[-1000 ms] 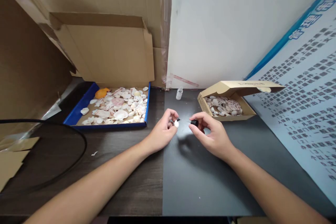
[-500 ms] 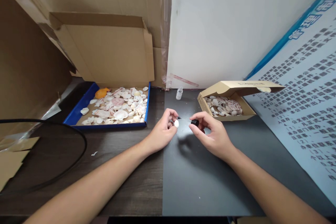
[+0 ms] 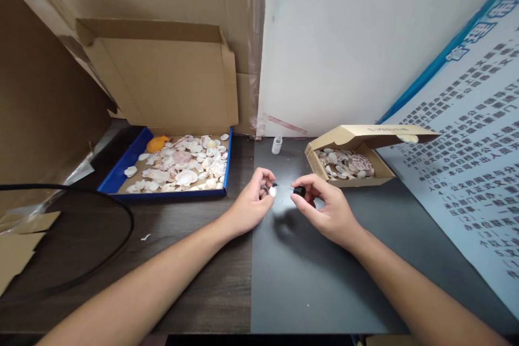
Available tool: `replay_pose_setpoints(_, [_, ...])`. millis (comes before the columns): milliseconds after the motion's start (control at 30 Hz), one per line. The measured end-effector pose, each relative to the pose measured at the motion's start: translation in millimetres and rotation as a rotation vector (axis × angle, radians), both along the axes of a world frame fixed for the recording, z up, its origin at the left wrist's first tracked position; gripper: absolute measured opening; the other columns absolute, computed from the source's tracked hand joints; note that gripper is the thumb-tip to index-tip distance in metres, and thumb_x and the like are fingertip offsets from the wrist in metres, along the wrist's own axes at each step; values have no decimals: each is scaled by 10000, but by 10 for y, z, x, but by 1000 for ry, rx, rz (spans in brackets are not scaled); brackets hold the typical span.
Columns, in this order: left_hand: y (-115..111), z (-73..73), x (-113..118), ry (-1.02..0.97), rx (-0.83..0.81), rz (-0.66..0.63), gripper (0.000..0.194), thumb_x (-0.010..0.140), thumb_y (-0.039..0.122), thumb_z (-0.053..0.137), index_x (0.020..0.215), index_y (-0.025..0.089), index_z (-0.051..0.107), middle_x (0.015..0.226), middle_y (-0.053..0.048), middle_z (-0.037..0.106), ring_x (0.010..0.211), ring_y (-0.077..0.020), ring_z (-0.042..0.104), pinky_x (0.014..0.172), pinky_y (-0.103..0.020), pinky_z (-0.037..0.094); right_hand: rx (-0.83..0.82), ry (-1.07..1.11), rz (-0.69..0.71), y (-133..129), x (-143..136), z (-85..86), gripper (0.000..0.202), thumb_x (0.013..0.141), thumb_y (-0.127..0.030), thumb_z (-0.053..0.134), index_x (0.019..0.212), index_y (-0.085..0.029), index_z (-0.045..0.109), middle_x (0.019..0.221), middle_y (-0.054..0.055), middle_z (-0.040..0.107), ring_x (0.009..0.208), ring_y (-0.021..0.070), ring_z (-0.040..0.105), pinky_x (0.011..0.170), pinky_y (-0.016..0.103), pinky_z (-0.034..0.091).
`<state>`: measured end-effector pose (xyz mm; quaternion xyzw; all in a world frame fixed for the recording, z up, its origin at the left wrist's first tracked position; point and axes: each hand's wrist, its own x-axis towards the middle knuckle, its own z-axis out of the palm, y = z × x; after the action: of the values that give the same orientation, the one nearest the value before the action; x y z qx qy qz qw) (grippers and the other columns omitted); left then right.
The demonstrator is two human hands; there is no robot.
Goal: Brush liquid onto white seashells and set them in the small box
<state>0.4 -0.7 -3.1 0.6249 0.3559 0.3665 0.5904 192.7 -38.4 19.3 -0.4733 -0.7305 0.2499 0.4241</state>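
Observation:
My left hand [image 3: 257, 197] pinches a small white shell [image 3: 273, 192] between thumb and fingers. My right hand [image 3: 320, 200] grips a black brush cap [image 3: 299, 191] with thumb and fingertips. Its thin stem points left, and the dark brush tip [image 3: 276, 185] is at the shell's upper edge; whether it touches, I cannot tell. Beyond both hands, a small clear bottle [image 3: 277, 144] with a white label stands upright without a cap.
A blue-edged cardboard box [image 3: 229, 165] full of shells lies open at left, its lid raised. At right, a smaller cardboard box [image 3: 348, 181] also holds shells. A black cable [image 3: 132, 221] loops at far left. A printed sheet [image 3: 458, 162] covers the right side.
My right hand has shifted slightly left, bringing the brush tip closer to the shell. The shell has tilted a little in my left hand.

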Motion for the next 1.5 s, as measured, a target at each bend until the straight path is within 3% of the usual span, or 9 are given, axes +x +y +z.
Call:
replay_pose_setpoints(800, [-13, 19, -5, 17, 6, 5, 303, 777, 94, 495, 1046, 205, 410, 901, 24, 452, 643, -79, 374, 614, -234, 308, 5, -18, 42, -14, 6, 29, 116, 881, -261, 626, 980, -201, 628, 645, -34, 532, 532, 107, 480, 526, 231, 444])
replay_pose_setpoints(1500, [-7, 16, -3, 6, -14, 8, 294, 779, 113, 501, 1037, 216, 405, 872, 30, 432, 654, -87, 374, 610, -232, 299, -3, -2, -17, -5, 18, 24, 111, 905, -279, 603, 990, -210, 618, 664, -26, 526, 575, 122, 492, 555, 243, 443])
